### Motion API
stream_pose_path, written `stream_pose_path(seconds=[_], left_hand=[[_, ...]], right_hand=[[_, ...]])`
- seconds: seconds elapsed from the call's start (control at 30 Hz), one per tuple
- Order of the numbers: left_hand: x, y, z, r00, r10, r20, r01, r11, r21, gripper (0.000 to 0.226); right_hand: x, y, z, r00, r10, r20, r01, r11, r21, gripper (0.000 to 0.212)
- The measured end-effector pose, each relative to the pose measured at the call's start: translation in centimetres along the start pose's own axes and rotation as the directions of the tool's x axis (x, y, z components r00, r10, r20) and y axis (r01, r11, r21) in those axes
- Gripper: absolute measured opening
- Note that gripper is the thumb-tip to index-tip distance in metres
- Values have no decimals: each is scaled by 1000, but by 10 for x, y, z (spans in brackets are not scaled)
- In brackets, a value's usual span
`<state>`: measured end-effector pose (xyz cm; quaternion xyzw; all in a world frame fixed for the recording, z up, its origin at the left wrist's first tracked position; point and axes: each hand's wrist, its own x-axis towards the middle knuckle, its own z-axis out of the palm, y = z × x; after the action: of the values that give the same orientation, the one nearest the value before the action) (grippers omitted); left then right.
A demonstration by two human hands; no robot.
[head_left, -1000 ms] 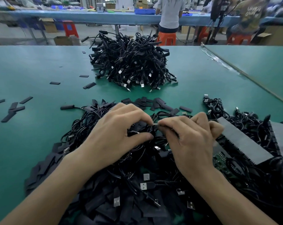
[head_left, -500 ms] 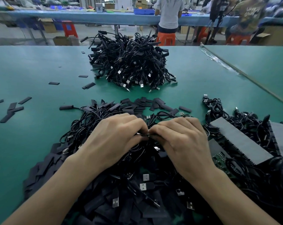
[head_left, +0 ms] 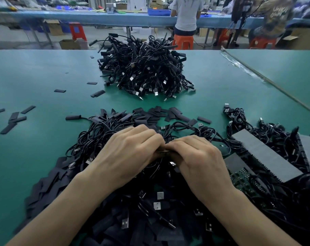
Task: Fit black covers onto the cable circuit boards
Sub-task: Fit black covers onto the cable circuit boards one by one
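Your left hand [head_left: 129,153] and right hand [head_left: 198,160] meet fingertip to fingertip. Each grip closed, pinching small dark piece [head_left: 165,152] between them; board or cover, you cannot tell. Piece sits just above near cable pile [head_left: 101,139] on green bench [head_left: 35,77]. Loose black covers [head_left: 156,114] just beyond pile. Far: second cable pile [head_left: 143,68]. Right: grey trays [head_left: 264,153].

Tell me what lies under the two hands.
A tangle of black cables and flat black covers. The left hand and right hand pinch a small dark piece; most of it is covered.
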<state>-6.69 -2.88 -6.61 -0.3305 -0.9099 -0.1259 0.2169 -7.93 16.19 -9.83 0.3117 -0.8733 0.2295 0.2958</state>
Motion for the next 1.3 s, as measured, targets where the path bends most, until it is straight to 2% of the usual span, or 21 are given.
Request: stream_pose_path(seconds=[0.13, 0.37, 0.5, 0.6, 0.8, 0.93, 1.03, 1.17, 1.3], left_hand=[[-1, -3, 1, 999, 22, 26, -21, 998, -62, 23], [-4, -10, 6, 990, -116, 79, 135, 936, -325, 4], [-4, -10, 10, 980, -166, 112, 200, 848, -492, 5], [-4, -10, 15, 960, -230, 161, 280, 735, -617, 11], [-5, -16, 19, 909, -323, 262, 397, 484, -780, 18], [-6, -17, 22, 903, -337, 268, 402, 438, -804, 18], [-6, -19, 23, 903, -333, 271, 401, 429, -809, 16], [-5, -22, 23, 905, -324, 276, 397, 410, -821, 14], [-5, -24, 23, 900, -321, 295, 407, 378, -831, 12]], right_hand=[[1, 1, -2, 998, -40, 47, 39, 999, 28, 13], [8, 7, -6, 971, -42, 236, 9, 990, 138, 17], [10, 13, -10, 951, -64, 303, -4, 976, 217, 18], [10, 19, -9, 935, -42, 351, -64, 957, 284, 18], [9, 15, 1, 963, 25, 269, -83, 975, 208, 12], [8, 13, 6, 964, 86, 251, -148, 959, 240, 10], [10, 13, 6, 951, 130, 282, -229, 907, 353, 5], [15, 16, 4, 916, 152, 372, -357, 734, 578, 2], [17, 17, 8, 895, 165, 415, -417, 645, 640, 2]])
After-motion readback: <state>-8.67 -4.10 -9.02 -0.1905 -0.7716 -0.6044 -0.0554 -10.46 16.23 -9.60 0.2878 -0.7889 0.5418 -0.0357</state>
